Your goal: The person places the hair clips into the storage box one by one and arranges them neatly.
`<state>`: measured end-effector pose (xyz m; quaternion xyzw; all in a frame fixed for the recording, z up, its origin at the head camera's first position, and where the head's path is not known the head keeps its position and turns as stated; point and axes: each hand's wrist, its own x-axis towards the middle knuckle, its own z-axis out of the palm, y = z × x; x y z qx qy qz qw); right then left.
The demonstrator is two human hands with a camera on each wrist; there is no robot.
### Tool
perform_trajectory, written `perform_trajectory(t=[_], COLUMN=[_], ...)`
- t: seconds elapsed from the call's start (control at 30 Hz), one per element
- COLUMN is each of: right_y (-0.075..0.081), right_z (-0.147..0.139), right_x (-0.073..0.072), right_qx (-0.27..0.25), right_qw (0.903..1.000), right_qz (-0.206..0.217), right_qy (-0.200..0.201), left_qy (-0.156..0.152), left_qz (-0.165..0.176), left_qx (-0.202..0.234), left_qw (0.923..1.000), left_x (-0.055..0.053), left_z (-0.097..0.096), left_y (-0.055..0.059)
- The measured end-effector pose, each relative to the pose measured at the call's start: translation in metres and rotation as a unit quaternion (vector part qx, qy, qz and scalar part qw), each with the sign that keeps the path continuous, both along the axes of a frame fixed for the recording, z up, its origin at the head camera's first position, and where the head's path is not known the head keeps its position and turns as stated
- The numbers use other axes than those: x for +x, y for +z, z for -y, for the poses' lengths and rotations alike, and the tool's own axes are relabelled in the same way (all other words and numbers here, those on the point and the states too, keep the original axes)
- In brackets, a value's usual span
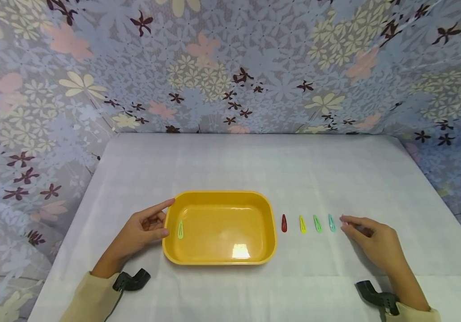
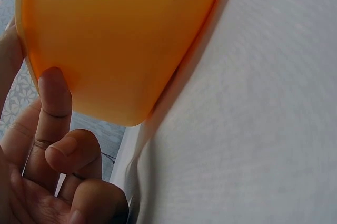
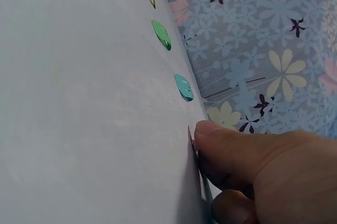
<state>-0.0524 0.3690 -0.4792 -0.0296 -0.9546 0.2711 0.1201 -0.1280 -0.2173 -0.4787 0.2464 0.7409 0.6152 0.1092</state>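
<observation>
A yellow tray (image 1: pixel 222 260) lies on the white-covered table, with a pale green snap hair clip (image 1: pixel 180 229) inside near its left end. My left hand (image 1: pixel 143 228) holds the tray's left side, with fingers at the rim and one fingertip (image 2: pixel 54 84) against the outer wall. To the tray's right stand a red hair clip (image 1: pixel 284 223), a yellow one (image 1: pixel 302 224), a green one (image 1: pixel 317 223) and a turquoise one (image 1: pixel 332 222) in a row. Just right of the turquoise clip, my right hand (image 1: pixel 375 241) pinches a small pinkish hair clip (image 3: pixel 191 138), mostly hidden by the fingers.
White cloth (image 1: pixel 254 161) covers the table. Floral fabric (image 1: pixel 230 67) hangs behind it and along both sides. A black wrist camera (image 1: pixel 131 281) is strapped to the left wrist, another black camera (image 1: pixel 375 297) to the right one.
</observation>
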Motion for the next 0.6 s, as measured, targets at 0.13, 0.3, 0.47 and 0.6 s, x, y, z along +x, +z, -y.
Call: perform_trajectory(t=[0.13,0.3,0.47,0.6], right_y=[-0.0011,-0.0018,-0.0035,-0.0045], right_z=[-0.0016,-0.0003,0.0007,0.0002], right_x=[-0.0009,-0.0014,-0.0026,-0.0047], right_qx=[0.0,-0.01,-0.038,-0.059], right_qw=[0.9997,0.9974,0.9945,0.9928], right_qz=[0.006,0.023,0.027,0.015], right_qy=[-0.024,-0.067,-0.094,-0.103], left_qy=[0.002,-0.003,-0.006,-0.006], left_qz=[-0.007,0.0,-0.002,0.0], left_qx=[-0.004,0.0,-0.002,0.001], left_qw=[1.0,1.0,1.0,1.0], left_x=[-0.001,-0.0018,-0.0022,-0.0023], left_z=[-0.0005,-0.0006,0.0003,0.0017], left_y=[0.0002,-0.0017,-0.003,-0.0038])
